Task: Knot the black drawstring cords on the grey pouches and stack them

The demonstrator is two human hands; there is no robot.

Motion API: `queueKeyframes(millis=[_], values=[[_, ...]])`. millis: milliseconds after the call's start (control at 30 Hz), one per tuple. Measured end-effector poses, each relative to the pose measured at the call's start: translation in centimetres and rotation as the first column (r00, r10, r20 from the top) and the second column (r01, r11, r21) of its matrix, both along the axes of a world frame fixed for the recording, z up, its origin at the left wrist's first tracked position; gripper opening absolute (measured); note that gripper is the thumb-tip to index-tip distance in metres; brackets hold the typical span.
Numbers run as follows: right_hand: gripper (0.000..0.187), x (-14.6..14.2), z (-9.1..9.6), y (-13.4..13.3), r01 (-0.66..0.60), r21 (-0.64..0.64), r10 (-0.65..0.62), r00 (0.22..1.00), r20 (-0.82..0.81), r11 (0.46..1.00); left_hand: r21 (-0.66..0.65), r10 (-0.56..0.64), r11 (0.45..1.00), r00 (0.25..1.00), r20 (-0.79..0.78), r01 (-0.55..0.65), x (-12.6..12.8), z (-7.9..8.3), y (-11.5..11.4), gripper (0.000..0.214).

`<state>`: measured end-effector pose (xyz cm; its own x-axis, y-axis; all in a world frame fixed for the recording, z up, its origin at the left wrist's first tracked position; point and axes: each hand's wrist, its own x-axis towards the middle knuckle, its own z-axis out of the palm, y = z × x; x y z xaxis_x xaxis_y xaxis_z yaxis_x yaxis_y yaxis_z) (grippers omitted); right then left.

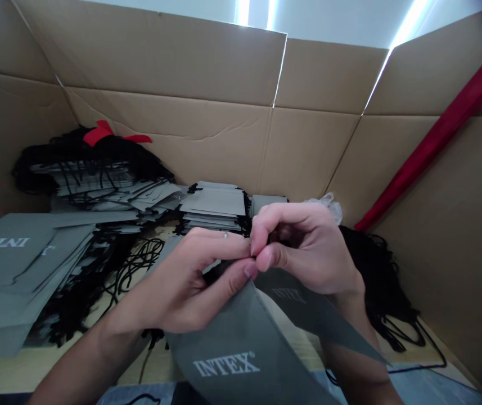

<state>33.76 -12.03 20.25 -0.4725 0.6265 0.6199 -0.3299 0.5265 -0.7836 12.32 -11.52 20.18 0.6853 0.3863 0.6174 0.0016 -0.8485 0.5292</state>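
Observation:
A grey paper bag [241, 343] printed INTEX stands open in front of me, its top edge raised toward my hands. My left hand [190, 281] pinches that upper edge between thumb and fingers. My right hand [303, 247] meets it from the right, fingertips pressed together at the same spot on the bag's rim. What sits between the fingertips is too small to make out. A black cord [152, 337] hangs just below my left hand.
Stacks of flat grey bags [17, 270] lie at the left and more [215, 211] at the back, tangled with black cords [131, 264]. Another bundle of black cords [379, 281] lies at the right. Cardboard walls [173, 73] surround the space; a red strip [435, 135] runs diagonally at the right.

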Motion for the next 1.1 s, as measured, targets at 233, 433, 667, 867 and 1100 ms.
queueKeyframes(millis=[233, 433, 667, 867, 1100], values=[[0.021, -0.6, -1.2, 1.3, -0.158, -0.212, 0.132, 0.982, -0.136, 0.964, 0.051, -0.019, 0.999, 0.998, 0.065, 0.016, 0.2, 0.1, -0.8, 0.032], [0.022, -0.6, -1.3, 1.4, -0.177, -0.143, 0.154, 0.975, -0.158, 0.974, 0.037, -0.047, 0.998, 0.994, 0.097, 0.043, -0.2, 0.0, -0.3, 0.029], [0.03, 1.7, 0.5, 0.1, 0.083, -0.036, -0.083, 0.996, 0.014, 0.996, -0.082, 0.045, 0.996, 0.998, 0.036, -0.042, -0.1, 0.1, -0.2, 0.035], [0.018, 0.4, 0.6, 0.3, 0.216, 0.044, -0.216, 0.976, -0.006, 0.975, -0.066, 0.119, 0.991, 0.993, -0.017, -0.12, -0.2, 0.3, -0.4, 0.032], [0.013, 0.2, 0.4, -0.1, 0.364, 0.22, -0.371, 0.929, -0.008, 0.905, 0.029, 0.132, 0.991, 0.991, -0.028, -0.131, 0.0, -0.4, 0.2, 0.03]])
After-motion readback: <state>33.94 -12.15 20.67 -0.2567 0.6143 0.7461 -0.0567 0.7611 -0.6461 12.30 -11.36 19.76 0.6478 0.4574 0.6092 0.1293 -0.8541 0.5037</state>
